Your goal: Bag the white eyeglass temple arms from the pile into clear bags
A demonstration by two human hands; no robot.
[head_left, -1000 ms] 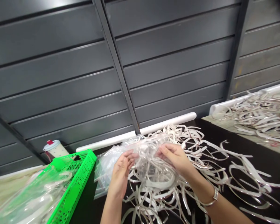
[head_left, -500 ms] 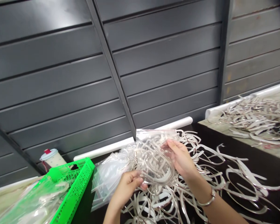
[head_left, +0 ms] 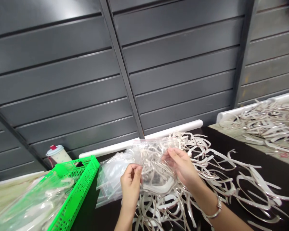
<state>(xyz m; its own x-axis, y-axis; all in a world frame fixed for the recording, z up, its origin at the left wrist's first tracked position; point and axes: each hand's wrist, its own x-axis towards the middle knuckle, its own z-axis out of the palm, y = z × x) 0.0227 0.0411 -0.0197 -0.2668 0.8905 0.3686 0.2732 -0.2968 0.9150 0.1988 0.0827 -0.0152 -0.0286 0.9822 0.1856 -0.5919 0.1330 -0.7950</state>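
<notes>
A clear zip bag [head_left: 156, 146] is stretched between my hands, with curved white-and-silver strips [head_left: 159, 187] showing inside its lower part. My left hand [head_left: 131, 179] pinches the bag's left side between thumb and fingers. On the opposite side, my right hand [head_left: 183, 165] closes on the bag, its fingertips partly behind the plastic. A bangle circles my right wrist. Loose curved strips [head_left: 168, 203] of the same kind lie heaped beneath and to the right of the bag. Just left of it lies a stack of flat clear bags [head_left: 115, 178].
A green perforated basket [head_left: 73, 202] holding filled clear bags stands at left, with a lidded cup [head_left: 59, 155] behind it. A white roll [head_left: 110, 148] runs along the dark table's back edge, below a grey panelled wall [head_left: 183, 64]. More strips [head_left: 274, 125] are piled at far right.
My left hand has moved up along the bag's left side and now grips it higher. The bag is spread wider and tilted slightly. The camera view has shifted a little.
</notes>
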